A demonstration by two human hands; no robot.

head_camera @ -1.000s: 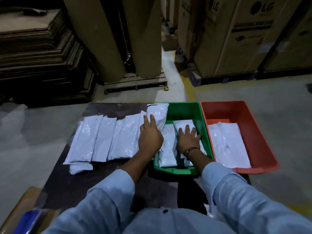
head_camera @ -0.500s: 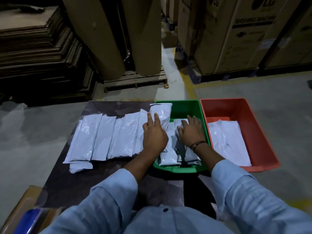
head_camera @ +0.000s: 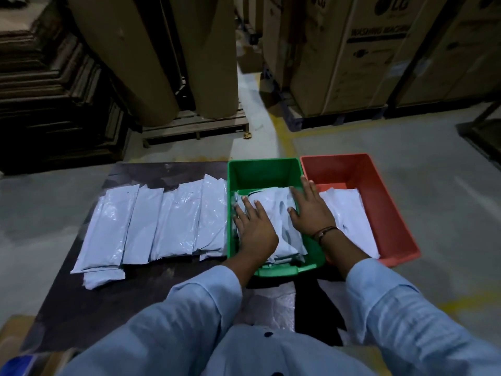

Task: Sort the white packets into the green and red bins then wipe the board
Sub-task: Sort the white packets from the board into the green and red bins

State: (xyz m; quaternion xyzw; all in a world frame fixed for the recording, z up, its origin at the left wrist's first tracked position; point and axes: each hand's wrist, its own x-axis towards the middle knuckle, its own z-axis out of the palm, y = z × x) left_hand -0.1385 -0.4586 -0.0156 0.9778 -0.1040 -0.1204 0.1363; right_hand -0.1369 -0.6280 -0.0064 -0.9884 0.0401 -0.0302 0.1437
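Sorting seems partway: the board (head_camera: 108, 308) awaits wiping, with a row of white packets (head_camera: 173, 221) on it at nine o'clock of the green bin (head_camera: 263, 165). The red bin (head_camera: 390, 218), at three o'clock, holds some. Both the left hand (head_camera: 254, 229) and right hand (head_camera: 311, 213) lie flat, fingers straight, grasping nothing, pressing those inside the green bin.

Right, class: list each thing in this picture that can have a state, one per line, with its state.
green bin: part filled with white packets
red bin: holds a packet stack, untouched
packets on the board: side by side, unsorted
left hand: flat on the green bin's packets
right hand: flat on the same packets
board: partly covered
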